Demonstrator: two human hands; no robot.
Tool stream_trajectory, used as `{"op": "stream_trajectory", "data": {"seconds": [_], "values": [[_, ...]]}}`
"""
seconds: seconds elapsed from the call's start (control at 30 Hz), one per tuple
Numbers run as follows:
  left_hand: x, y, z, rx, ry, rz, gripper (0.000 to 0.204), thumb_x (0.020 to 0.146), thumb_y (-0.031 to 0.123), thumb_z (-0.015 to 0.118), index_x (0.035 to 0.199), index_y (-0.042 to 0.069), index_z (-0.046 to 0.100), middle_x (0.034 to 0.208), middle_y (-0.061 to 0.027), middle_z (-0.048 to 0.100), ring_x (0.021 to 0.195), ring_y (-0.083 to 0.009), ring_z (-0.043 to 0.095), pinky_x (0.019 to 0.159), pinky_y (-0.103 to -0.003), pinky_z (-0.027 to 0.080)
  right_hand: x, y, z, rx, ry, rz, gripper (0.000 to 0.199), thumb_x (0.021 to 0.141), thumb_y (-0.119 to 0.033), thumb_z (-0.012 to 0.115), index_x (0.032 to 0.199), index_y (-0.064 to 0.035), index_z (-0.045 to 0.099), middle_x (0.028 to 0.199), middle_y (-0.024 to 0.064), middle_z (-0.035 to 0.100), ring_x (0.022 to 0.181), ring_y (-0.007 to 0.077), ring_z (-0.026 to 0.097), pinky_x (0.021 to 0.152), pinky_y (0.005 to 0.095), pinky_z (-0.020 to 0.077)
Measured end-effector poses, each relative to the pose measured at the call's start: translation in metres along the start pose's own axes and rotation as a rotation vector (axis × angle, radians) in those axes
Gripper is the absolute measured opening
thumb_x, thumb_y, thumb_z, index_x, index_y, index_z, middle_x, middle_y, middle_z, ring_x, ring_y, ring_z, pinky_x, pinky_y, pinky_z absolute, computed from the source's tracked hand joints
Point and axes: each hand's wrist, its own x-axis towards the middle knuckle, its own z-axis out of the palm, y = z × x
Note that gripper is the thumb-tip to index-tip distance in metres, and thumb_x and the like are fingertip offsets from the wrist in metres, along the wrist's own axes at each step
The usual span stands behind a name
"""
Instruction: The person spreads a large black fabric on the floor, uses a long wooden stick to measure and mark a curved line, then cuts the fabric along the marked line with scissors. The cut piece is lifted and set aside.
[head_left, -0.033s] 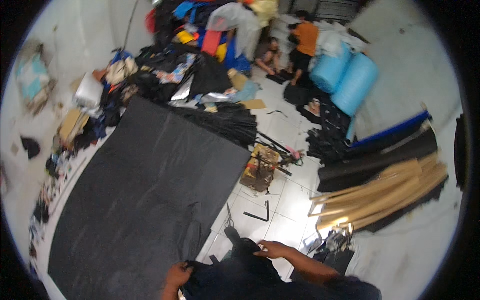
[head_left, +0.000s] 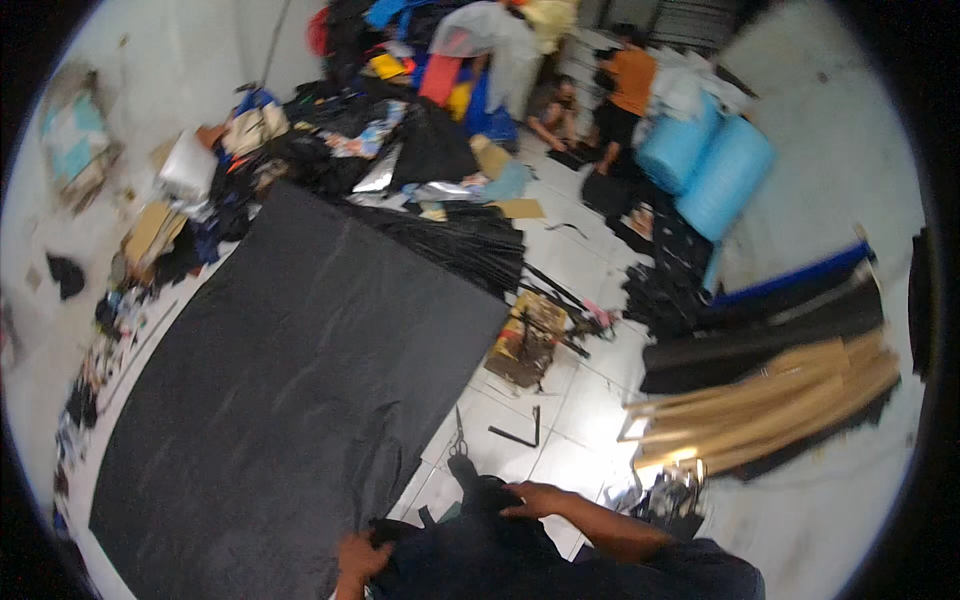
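A large black fabric sheet [head_left: 300, 380] lies spread over the floor to my left, its surface lightly creased. My left hand [head_left: 362, 556] is at the sheet's near right side, fingers bent on bunched black cloth close to my body. Just right of it, my right hand [head_left: 532, 499] has thumb and fingers closed at the edge of a black cloth piece [head_left: 486, 492]. Dark clothing hides where that cloth ends. Beyond the right hand, a pair of scissors [head_left: 458, 436] rests on the tiles beside the sheet, and a thin black L-shaped strip [head_left: 520, 434] lies near it.
A worn yellow-brown box [head_left: 525, 340] stands past the strip. Brown strips [head_left: 780, 400] and black rolls lie at right. Light-blue rolls [head_left: 725, 175] lean farther back. Piled scraps [head_left: 330, 130] line the far left. Two people, one in an orange top [head_left: 632, 82], are at the back.
The view has shifted slightly, so the background sits a little farther right. My left hand is slightly lower and its fingers look less tightly bunched; the right hand keeps its hold.
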Motion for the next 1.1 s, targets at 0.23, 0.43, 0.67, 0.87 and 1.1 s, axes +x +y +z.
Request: {"op": "stream_trajectory", "data": {"seconds": [0.23, 0.43, 0.67, 0.87, 1.1], "values": [[-0.063, 0.073, 0.061, -0.575, -0.268, -0.258, 0.043, 0.090, 0.031, 0.059, 0.125, 0.006, 0.061, 0.144, -0.0241, 0.045, 0.133, -0.0394, 0.042, 0.108, -0.051, 0.036, 0.082, 0.003, -0.044, -0.205, -0.816, -0.253, 0.033, 0.097, -0.032, 0.052, 0.112, -0.0033, 0.055, 0.108, 0.0217, 0.061, 0.103, 0.0370, 0.060, 0.087, 0.0498, 0.0461], [-0.074, 0.050, 0.215, -0.902, -1.024, -0.309, 0.057, 0.100, 0.047, 0.041, 0.144, 0.010, 0.038, 0.149, -0.0126, 0.035, 0.134, -0.0287, 0.034, 0.111, -0.042, 0.030, 0.098, 0.055, -0.006, 0.119, -1.580, -0.264, 0.048, 0.099, -0.028, 0.051, 0.136, 0.0004, 0.046, 0.129, 0.0191, 0.054, 0.110, 0.0268, 0.053, 0.092, 0.0392, 0.0428], [0.107, 0.045, 0.270, -0.644, -1.176, 0.085, 0.039, 0.092, 0.034, 0.058, 0.116, 0.004, 0.060, 0.108, -0.0129, 0.065, 0.101, -0.0265, 0.061, 0.091, -0.042, 0.047, 0.268, 0.058, 0.085, -0.033, -1.563, -0.289, 0.037, 0.095, -0.032, 0.057, 0.118, -0.0030, 0.060, 0.113, 0.0156, 0.065, 0.101, 0.0280, 0.063, 0.091, 0.0414, 0.0486], [0.234, -0.225, 0.224, -0.982, 0.562, -0.688, 0.056, 0.093, 0.043, 0.063, 0.140, 0.015, 0.053, 0.139, -0.0151, 0.056, 0.120, -0.0305, 0.057, 0.096, -0.043, 0.045, 0.563, 0.138, 0.130, -0.400, 0.090, -0.427, 0.053, 0.094, -0.045, 0.057, 0.133, -0.0110, 0.052, 0.135, 0.0172, 0.051, 0.123, 0.0323, 0.051, 0.104, 0.0478, 0.0387], [0.324, -0.421, 0.417, -0.162, 0.915, -0.911, 0.076, 0.092, 0.053, 0.060, 0.149, 0.007, 0.037, 0.153, -0.0303, 0.026, 0.141, -0.0467, 0.028, 0.114, -0.052, 0.027, 0.673, 0.178, 0.209, -0.949, 0.184, -0.540, 0.080, 0.089, -0.059, 0.059, 0.154, -0.0254, 0.028, 0.161, 0.0158, 0.018, 0.147, 0.0412, 0.017, 0.113, 0.0640, 0.0222]]}}
